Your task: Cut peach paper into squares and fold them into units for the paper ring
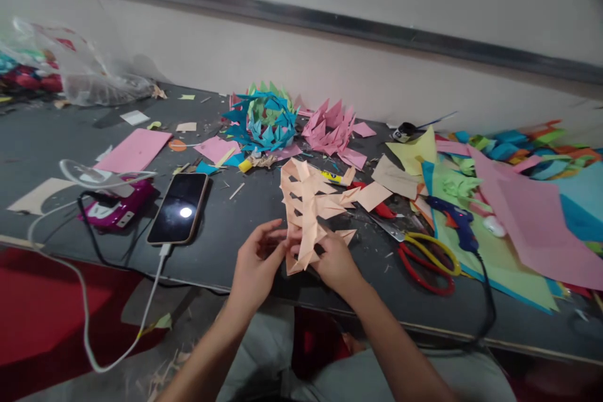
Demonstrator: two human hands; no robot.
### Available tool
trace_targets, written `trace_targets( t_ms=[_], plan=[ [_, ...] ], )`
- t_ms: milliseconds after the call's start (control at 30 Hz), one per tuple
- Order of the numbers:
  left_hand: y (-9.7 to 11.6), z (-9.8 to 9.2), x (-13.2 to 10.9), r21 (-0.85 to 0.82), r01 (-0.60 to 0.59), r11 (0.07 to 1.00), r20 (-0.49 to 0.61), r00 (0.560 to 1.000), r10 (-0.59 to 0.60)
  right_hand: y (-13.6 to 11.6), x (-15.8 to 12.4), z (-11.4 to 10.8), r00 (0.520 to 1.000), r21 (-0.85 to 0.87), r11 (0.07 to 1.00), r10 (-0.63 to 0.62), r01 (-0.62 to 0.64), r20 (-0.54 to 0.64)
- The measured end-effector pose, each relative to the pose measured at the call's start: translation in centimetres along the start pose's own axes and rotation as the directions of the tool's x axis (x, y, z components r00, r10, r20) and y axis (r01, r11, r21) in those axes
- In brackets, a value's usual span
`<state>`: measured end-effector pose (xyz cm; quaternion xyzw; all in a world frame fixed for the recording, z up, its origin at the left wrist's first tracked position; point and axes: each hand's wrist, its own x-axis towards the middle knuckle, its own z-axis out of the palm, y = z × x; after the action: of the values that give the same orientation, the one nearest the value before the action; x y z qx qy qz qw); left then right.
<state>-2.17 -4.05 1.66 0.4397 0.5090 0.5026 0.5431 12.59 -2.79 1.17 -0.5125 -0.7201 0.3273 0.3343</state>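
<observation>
A peach strip of folded paper points (308, 207) stands between my hands over the front of the dark table. My left hand (259, 257) grips its lower left side, thumb and fingers closed on the paper. On the other side, my right hand (336, 260) holds the lower right edge, its fingertips partly hidden behind the folds. Loose peach paper pieces (374, 196) lie just right of the strip. Behind it sit a blue and green folded paper ring (266, 122) and a pink folded paper ring (330, 129).
Scissors (426, 257) and a blue glue gun (455, 223) lie at right among coloured paper sheets (527, 220). A charging phone (179, 208) and a purple power strip (117, 204) with cables sit at left. A plastic bag (101, 72) stands against the wall.
</observation>
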Motion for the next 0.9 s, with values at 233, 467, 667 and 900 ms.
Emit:
trace_targets(
  t_ms=[233,467,667,900],
  plan=[
    [3.8,4.0,1.9,-0.177,-0.065,0.982,0.134,0.987,0.09,0.6,1.2,-4.1,0.939,0.088,0.98,-0.141,0.176,-0.315],
    [6.1,6.8,5.5,-0.192,-0.091,0.977,0.27,0.952,0.142,0.8,3.2,-7.7,0.859,0.067,0.988,-0.089,0.142,-0.505],
    [4.6,7.3,7.6,-0.156,-0.065,0.986,0.292,0.95,0.109,2.7,4.1,-7.6,0.865,0.0,0.981,-0.171,0.194,-0.472],
    [2.9,6.6,8.0,0.003,-0.132,0.991,0.347,0.93,0.123,4.4,3.5,-7.1,0.928,0.152,0.985,-0.015,0.077,-0.373]
  ],
)
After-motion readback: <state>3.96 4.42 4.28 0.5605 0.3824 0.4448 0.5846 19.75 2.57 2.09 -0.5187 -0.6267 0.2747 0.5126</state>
